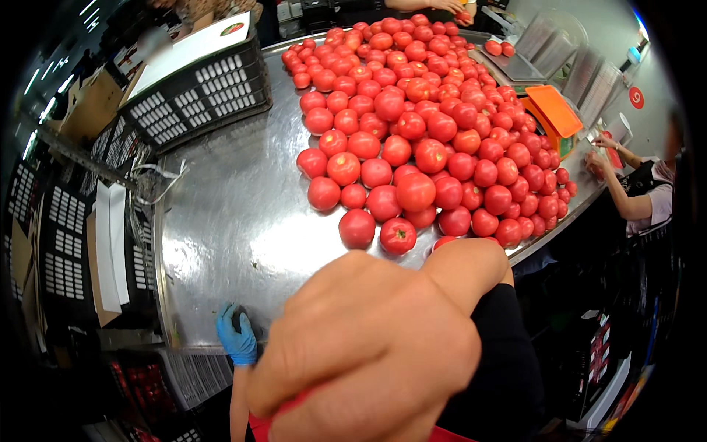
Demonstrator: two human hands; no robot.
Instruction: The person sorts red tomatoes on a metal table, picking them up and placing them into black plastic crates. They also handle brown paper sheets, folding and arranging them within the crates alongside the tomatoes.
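Observation:
My left hand [236, 339], in a blue glove, rests at the steel table's [213, 258] near left edge; its fingers are loosely curved and apart, around a dark shadowed gap. My bare right hand [368, 339] is raised very close to the camera, large and blurred, with its fingers curled closed. A bit of red shows under them, but I cannot make out whether it is held. Beyond it, a large heap of red tomatoes [416, 190] covers the middle and right of the table.
A black crate [199, 103] with a white lid sits at back left; stacked crates [66, 265] stand left of the table. An orange tray [552, 110] and a steel plate lie at back right. A co-worker [641, 199] works on the right; other people's hands and arms [416, 6] are at the top.

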